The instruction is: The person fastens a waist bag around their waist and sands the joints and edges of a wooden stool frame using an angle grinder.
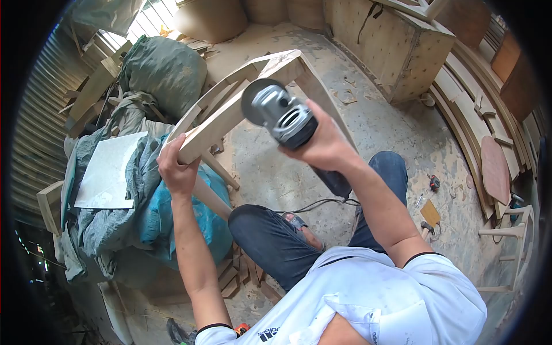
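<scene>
My right hand (329,142) is wrapped round the body of an angle grinder (280,115), whose metal head and round disc point up and to the left. The disc overlaps a rail of a pale wooden chair frame (215,125) from this angle; I cannot tell whether they touch. At the near left corner of that frame, my left hand (177,165) has its fingers closed over the wood. The frame stands tilted in front of my knees, with one leg (211,198) running down beside my left knee. A dark cord (322,202) trails below the grinder.
Blue-grey tarps with a white board (112,172) on top lie to the left, near a stuffed green sack (167,72). A plywood box (391,49) and stacked planks (466,109) line the right. A tape measure (434,183) and a hammer (426,229) lie on the floor.
</scene>
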`<state>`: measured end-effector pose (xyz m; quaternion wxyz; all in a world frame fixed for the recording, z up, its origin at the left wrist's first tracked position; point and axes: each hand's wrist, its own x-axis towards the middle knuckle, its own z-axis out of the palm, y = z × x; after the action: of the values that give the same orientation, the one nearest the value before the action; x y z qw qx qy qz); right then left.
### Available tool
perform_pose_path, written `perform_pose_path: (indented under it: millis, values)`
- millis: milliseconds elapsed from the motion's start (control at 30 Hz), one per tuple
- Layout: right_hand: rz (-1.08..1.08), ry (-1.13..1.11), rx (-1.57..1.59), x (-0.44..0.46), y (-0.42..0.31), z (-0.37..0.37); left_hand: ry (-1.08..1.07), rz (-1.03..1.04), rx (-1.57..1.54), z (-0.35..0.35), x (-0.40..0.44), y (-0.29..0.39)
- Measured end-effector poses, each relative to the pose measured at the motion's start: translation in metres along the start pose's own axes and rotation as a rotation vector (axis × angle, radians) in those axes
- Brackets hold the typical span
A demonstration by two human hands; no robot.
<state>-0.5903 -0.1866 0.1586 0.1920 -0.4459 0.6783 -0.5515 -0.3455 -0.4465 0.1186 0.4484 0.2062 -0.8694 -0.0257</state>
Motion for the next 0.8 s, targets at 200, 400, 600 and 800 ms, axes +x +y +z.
perform_pose_path:
  millis: [200, 400, 600, 800]
  values:
    - [0.080, 0.208, 0.161, 0.004, 0.014, -0.031, -0.001, -0.005, 0.033, -0.002, 0.001, 0.005]
    - [-0.078, -0.008, 0.054, -0.013, -0.003, 0.025, -0.014, -0.026, 0.004, -0.004, 0.003, 0.008]
    - [0.009, -0.115, -0.068, -0.010, -0.018, 0.040, 0.009, 0.010, -0.028, -0.004, -0.001, 0.006]
    - [-0.005, 0.080, -0.044, 0.003, 0.009, -0.010, 0.016, 0.013, 0.014, 0.000, 0.001, 0.006]
